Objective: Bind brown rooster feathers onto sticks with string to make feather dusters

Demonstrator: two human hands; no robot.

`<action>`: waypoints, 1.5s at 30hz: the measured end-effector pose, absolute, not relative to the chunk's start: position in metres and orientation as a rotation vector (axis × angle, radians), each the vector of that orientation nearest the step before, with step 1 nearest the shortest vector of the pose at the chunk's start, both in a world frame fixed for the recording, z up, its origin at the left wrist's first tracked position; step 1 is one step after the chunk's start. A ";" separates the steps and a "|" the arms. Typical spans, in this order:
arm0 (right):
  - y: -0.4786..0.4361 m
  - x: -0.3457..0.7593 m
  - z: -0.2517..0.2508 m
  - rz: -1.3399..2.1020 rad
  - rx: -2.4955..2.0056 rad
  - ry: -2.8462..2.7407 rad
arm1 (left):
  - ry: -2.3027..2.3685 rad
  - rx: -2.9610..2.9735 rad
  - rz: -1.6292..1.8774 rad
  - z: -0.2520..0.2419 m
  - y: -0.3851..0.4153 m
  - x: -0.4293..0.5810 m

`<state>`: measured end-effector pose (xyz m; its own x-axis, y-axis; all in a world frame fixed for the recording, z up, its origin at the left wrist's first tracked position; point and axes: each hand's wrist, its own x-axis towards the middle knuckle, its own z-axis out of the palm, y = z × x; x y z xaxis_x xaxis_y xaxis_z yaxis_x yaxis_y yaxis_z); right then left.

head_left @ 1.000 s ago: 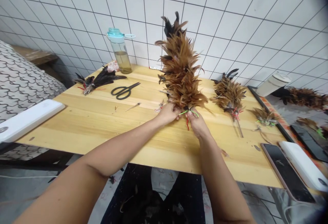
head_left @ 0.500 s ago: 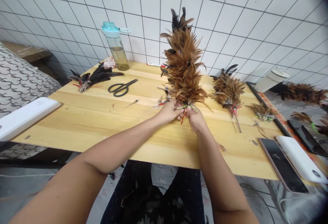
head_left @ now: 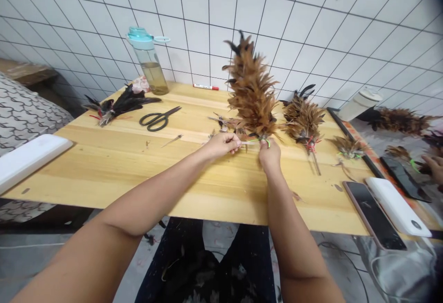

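A tall brown feather duster (head_left: 254, 90) with black tips stands tilted in the middle of the table. My right hand (head_left: 270, 156) grips it at its lower end, where a green string (head_left: 268, 143) shows. To the left, my left hand (head_left: 224, 146) is closed in a pinch on a thin strand stretched taut toward the duster's base; it looks pale near the fingers and green nearer the base. Loose feathers (head_left: 221, 120) lie behind my left hand. A shorter feather bundle (head_left: 304, 116), tied with red string on a stick, rests to the right.
On the left are scissors (head_left: 159, 119), dark feathers (head_left: 121, 104), a water bottle (head_left: 152, 69) and a white device (head_left: 34, 157). A red marker (head_left: 206, 87) lies by the wall. At right are a phone (head_left: 374, 215), a white power bank (head_left: 398, 206) and another person's hand (head_left: 434, 168).
My left hand has moved left, away from the duster's base, drawing the strand out straight. The duster leans more to the left at its top. Another person's hand has appeared at the right edge.
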<state>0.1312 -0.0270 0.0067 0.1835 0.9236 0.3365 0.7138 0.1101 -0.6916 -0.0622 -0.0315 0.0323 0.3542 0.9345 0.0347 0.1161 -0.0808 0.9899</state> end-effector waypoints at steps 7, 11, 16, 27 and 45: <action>-0.047 0.113 0.030 0.176 -2.007 -1.836 | 1.196 1.851 1.097 0.043 -0.038 -0.064; -0.049 0.111 0.030 0.062 -2.059 -1.960 | 1.046 1.870 1.151 0.049 -0.043 -0.063; -0.050 0.109 0.031 -0.135 -2.052 -2.089 | 0.864 1.797 1.234 0.051 -0.048 -0.059; -0.062 0.098 0.041 -0.324 -1.712 -2.562 | 0.883 2.481 1.326 0.071 -0.036 -0.091; -0.072 0.084 0.038 -0.343 -1.470 -2.643 | 0.832 1.304 0.910 0.074 -0.028 -0.098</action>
